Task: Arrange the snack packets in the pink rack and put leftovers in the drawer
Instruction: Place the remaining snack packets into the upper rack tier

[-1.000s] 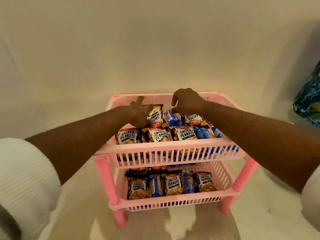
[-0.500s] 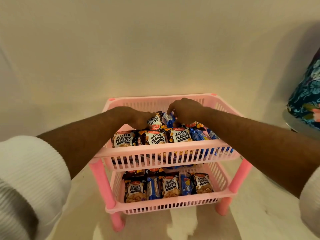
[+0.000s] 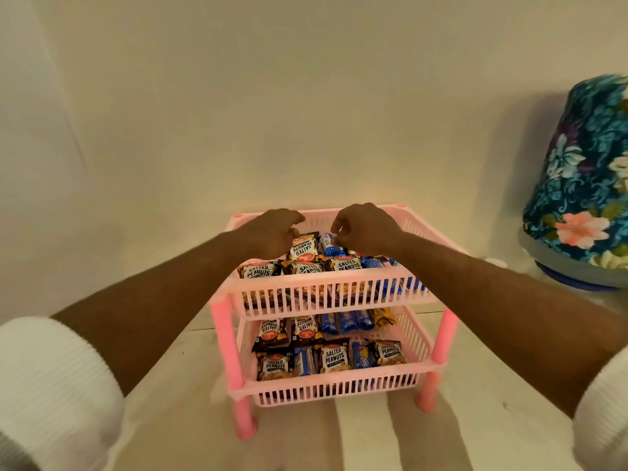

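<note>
A pink two-tier rack [image 3: 326, 282] stands on a pale surface against the wall. Its upper basket holds salted peanut packets [image 3: 304, 250] and blue biscuit packets [image 3: 373, 263]. The lower basket [image 3: 339, 389] holds more peanut and blue packets in rows. My left hand [image 3: 272, 232] hovers over the back left of the upper basket, fingers curled by an upright peanut packet. My right hand [image 3: 365, 227] is over the back middle, fingertips pinched at a blue packet [image 3: 327, 240]. Whether either hand truly grips a packet is unclear.
A rounded object under a blue floral cover [image 3: 584, 185] stands at the right, on a grey-rimmed base. The wall [image 3: 306, 113] rises directly behind the rack. My white sleeves fill the bottom corners.
The view has tilted up and pulled back, showing more of the lower basket and the floral cover. Both hands lifted slightly from the packets at the back of the upper basket.
</note>
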`<state>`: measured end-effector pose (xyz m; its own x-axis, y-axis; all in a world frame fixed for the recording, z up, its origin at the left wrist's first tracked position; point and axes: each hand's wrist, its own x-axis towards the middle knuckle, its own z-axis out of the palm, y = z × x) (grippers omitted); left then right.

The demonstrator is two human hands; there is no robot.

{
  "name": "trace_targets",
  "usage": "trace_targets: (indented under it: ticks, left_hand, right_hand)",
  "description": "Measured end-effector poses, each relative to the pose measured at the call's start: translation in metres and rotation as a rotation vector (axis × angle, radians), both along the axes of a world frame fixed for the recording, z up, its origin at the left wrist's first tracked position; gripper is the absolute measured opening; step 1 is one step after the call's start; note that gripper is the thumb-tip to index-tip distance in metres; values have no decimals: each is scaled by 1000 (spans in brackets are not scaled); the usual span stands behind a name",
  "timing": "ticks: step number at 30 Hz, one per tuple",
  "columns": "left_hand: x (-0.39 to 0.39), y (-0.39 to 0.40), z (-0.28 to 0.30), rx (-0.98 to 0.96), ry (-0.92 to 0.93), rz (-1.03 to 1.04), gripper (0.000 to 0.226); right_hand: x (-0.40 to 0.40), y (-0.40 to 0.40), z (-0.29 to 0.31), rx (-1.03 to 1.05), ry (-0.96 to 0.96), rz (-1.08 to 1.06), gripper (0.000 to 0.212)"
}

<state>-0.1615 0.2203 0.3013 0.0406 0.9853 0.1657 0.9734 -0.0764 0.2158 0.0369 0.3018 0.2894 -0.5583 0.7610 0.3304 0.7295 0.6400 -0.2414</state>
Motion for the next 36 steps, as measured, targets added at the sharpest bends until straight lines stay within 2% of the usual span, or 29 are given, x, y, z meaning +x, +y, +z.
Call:
trace_targets:
  ticks: [4,9,14,17,21,25,29,32,36]
  left_hand:
    - [14,-46,-9,163,-89,-33,36]
    - [35,-105,-45,268,-183,-89,31]
    - [49,-161,-89,326,-105,-142,41]
    - [57,-188,-115,334,-142,-120,41]
    - [70,-220,-168,240,-195,-5,39]
    - [80,-252,-229,54,-243,117,35]
    - [94,-284,-279,-115,-277,228,34]
    - [102,-306,-305,-184,-289,298,36]
    - [110,-327,-324,-238,-278,381,42]
  right_hand:
    - [14,-48,4,51,98,4,14]
    - [31,-100,-17,187,229,-1,9]
    - [50,-138,-54,302,338,61,11]
    - [59,-156,-77,293,378,87,10]
    - [71,-183,-120,117,348,124,10]
    - [88,-216,-180,-79,269,198,6]
    - [106,-249,-240,-269,149,260,9]
    - [117,-268,-280,-388,67,265,18]
    - [121,-283,-318,-520,-20,219,40]
